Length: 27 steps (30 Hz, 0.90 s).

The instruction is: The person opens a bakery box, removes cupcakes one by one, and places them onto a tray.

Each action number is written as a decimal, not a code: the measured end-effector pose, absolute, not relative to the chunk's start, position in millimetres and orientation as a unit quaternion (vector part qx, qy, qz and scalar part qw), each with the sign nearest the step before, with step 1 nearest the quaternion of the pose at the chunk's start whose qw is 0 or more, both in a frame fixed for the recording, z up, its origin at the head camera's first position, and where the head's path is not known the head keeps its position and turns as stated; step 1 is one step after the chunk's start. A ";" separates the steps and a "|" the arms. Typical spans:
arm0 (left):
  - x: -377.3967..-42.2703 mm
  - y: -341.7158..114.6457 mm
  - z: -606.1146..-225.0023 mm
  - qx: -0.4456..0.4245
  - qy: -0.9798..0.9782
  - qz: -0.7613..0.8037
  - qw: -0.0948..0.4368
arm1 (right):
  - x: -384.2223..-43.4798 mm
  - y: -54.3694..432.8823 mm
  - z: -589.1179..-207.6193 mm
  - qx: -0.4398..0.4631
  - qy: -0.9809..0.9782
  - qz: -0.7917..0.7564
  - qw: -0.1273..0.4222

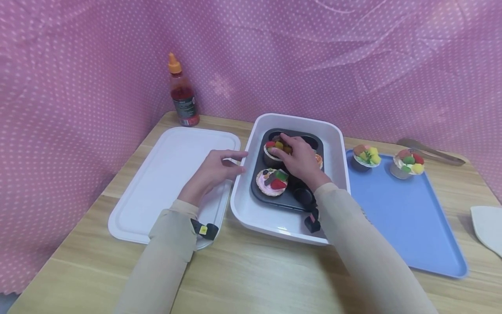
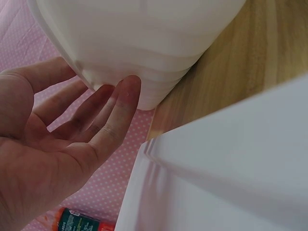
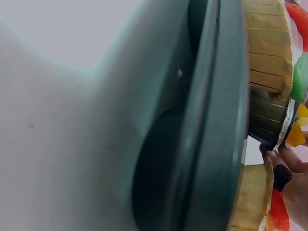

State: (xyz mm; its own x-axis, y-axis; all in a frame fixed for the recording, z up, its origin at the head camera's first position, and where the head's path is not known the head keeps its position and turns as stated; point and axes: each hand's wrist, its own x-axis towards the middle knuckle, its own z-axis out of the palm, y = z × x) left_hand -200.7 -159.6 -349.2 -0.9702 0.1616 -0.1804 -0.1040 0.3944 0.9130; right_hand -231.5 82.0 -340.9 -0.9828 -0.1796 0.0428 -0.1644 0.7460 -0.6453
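Note:
Inside a white plastic bin (image 1: 251,216) lies a dark muffin tin (image 1: 260,198). My right hand (image 1: 300,159) reaches into it and grips a fruit-topped cupcake in a dark cup (image 1: 273,160) (image 3: 269,118) near the tin's left side. Closer to me in the tin sits a cupcake with pink cream (image 1: 270,183). Another cupcake (image 1: 319,161) is partly hidden behind the right hand. At the bin's left side, the loosely extended fingers of my left hand (image 1: 213,172) touch the rim and outer wall, as the left wrist view also shows (image 2: 144,38).
A white tray-like lid (image 1: 168,174) lies left of the bin, with a red sauce bottle (image 1: 184,100) behind it. To the right, a blue tray (image 1: 404,218) holds two cupcakes (image 1: 366,158) (image 1: 407,164). Tongs (image 1: 431,151) and a white flat utensil (image 1: 488,226) lie at the right.

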 end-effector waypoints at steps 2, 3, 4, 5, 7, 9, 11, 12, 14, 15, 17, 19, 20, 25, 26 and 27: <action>-200.7 -159.9 -349.1 0.017 0.828 0.548 0.121 | -231.2 81.8 -340.6 -0.093 0.933 -0.347 0.011; -200.7 -160.1 -349.2 0.016 0.829 0.546 0.122 | -230.9 81.6 -340.5 -0.093 0.932 -0.349 0.011; -200.7 -160.2 -349.3 0.016 0.829 0.545 0.122 | -230.6 81.6 -340.5 -0.093 0.932 -0.351 0.011; -200.8 -160.4 -349.4 0.017 0.829 0.546 0.123 | -230.4 81.5 -340.5 -0.093 0.931 -0.352 0.009; -200.8 -160.7 -349.7 0.020 0.829 0.546 0.123 | -230.0 81.3 -340.6 -0.094 0.930 -0.355 0.008; -200.8 -161.0 -349.9 0.021 0.829 0.546 0.122 | -229.9 81.0 -340.7 -0.095 0.929 -0.358 0.005; -200.9 -161.1 -349.9 0.022 0.829 0.546 0.122 | -229.9 80.8 -340.8 -0.096 0.927 -0.362 0.001; -200.9 -161.1 -349.8 0.023 0.829 0.545 0.121 | -229.8 80.7 -340.8 -0.098 0.926 -0.364 -0.002; -200.9 -161.0 -349.6 0.025 0.830 0.545 0.119 | -229.7 80.8 -340.6 -0.101 0.925 -0.366 -0.007; -200.8 -161.0 -349.4 0.026 0.830 0.544 0.118 | -229.4 81.2 -340.6 -0.102 0.925 -0.367 -0.010; -200.8 -160.8 -349.1 0.027 0.831 0.544 0.117 | -229.0 81.8 -340.3 -0.105 0.923 -0.370 -0.020; -200.6 -160.8 -348.9 0.028 0.831 0.544 0.117 | -228.4 82.8 -339.5 -0.106 0.921 -0.374 -0.030; -200.6 -160.7 -348.9 0.028 0.830 0.544 0.117 | -228.0 83.3 -338.9 -0.105 0.920 -0.376 -0.035; -201.0 -160.5 -349.4 0.026 0.829 0.546 0.120 | -225.7 85.2 -335.8 -0.106 0.917 -0.382 -0.051; -200.9 -160.6 -349.3 0.025 0.829 0.545 0.120 | -225.3 85.5 -335.4 -0.108 0.916 -0.382 -0.054; -200.7 -160.7 -349.2 0.025 0.830 0.544 0.120 | -225.0 85.8 -335.1 -0.111 0.916 -0.382 -0.057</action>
